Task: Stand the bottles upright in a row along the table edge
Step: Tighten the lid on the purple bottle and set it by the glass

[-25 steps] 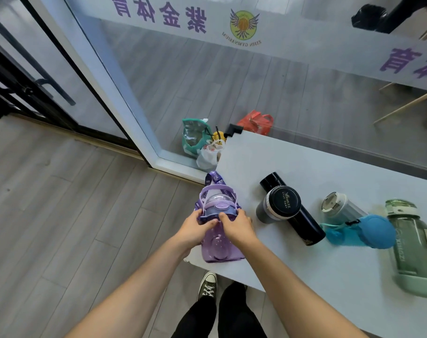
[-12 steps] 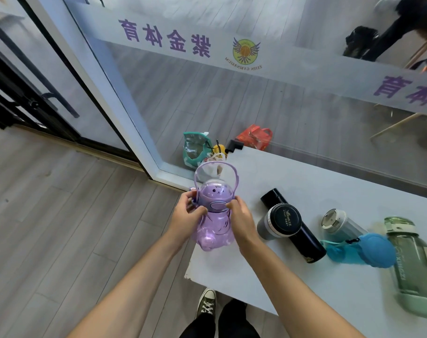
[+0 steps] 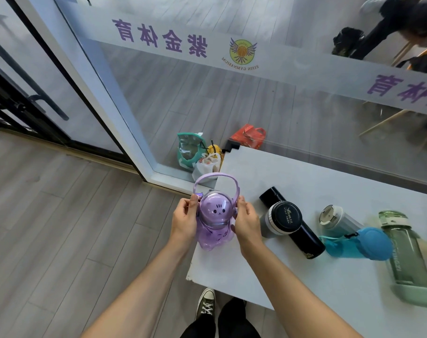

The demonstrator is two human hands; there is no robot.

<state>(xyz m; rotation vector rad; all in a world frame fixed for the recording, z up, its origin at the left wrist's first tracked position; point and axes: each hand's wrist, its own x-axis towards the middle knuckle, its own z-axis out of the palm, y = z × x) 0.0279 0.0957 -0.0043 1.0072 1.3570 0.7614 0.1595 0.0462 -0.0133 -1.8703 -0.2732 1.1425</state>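
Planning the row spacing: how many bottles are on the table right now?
6. The purple bottle is held at the table's left end; right of it are a grey flask, black flask, white-capped bottle, blue bottle and green bottle. More may sit beyond the right edge.

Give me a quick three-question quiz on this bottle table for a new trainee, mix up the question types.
1. True or false: both hands hold the purple bottle.
2. Which bottle lies nearest the right hand? A) green bottle B) black flask C) blue bottle
3. Fill in: the purple bottle's handle arches ____ its lid.

Key:
1. True: left hand and right hand flank it at the table corner.
2. B
3. above
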